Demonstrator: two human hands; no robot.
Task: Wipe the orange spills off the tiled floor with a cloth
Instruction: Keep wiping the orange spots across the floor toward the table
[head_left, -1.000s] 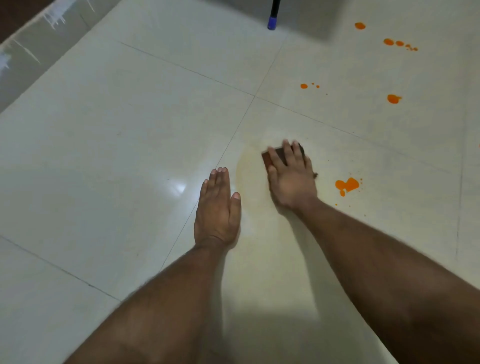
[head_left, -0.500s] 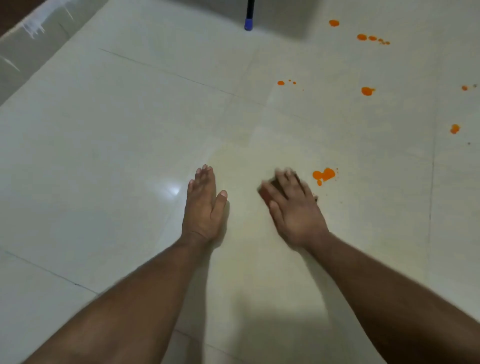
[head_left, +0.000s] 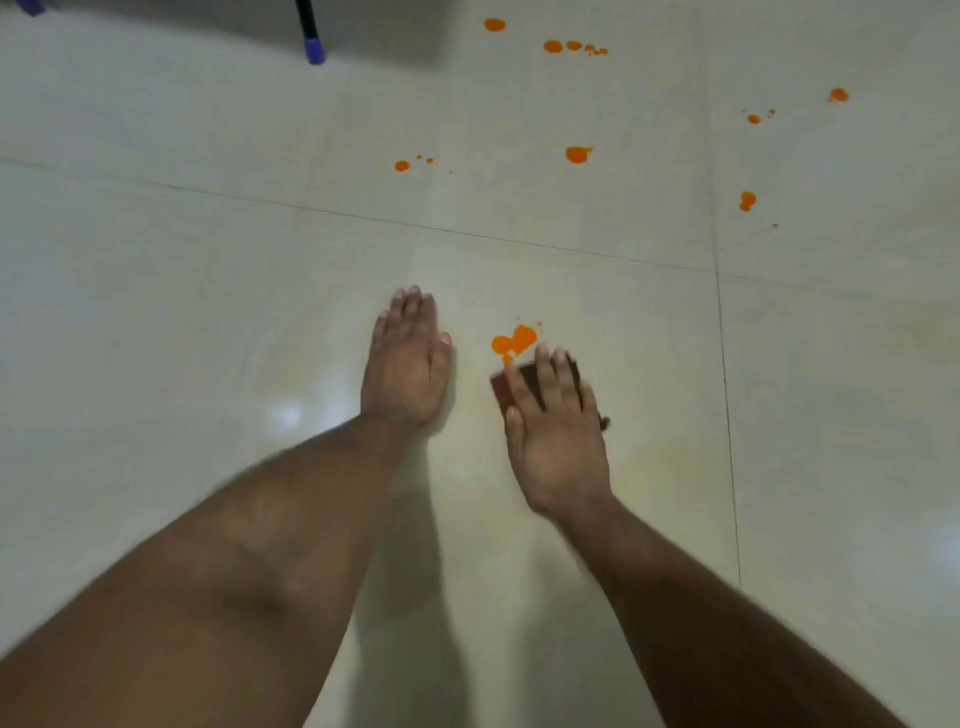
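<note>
Right hand presses flat, fingers extended, on the dark cloth, pinning it to the tiled floor just near of the closest orange spill. Left hand lies flat, evidently bracing. Further spills remain far right.

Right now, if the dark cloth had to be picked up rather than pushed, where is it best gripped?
Probably the cloth's exposed left corner, approached from the left, thumb side. The right hand lies flat over most of it with straight fingers, so only that corner and the far edge show. It lies flat on the tiled floor, so a pinch suits it.
</note>
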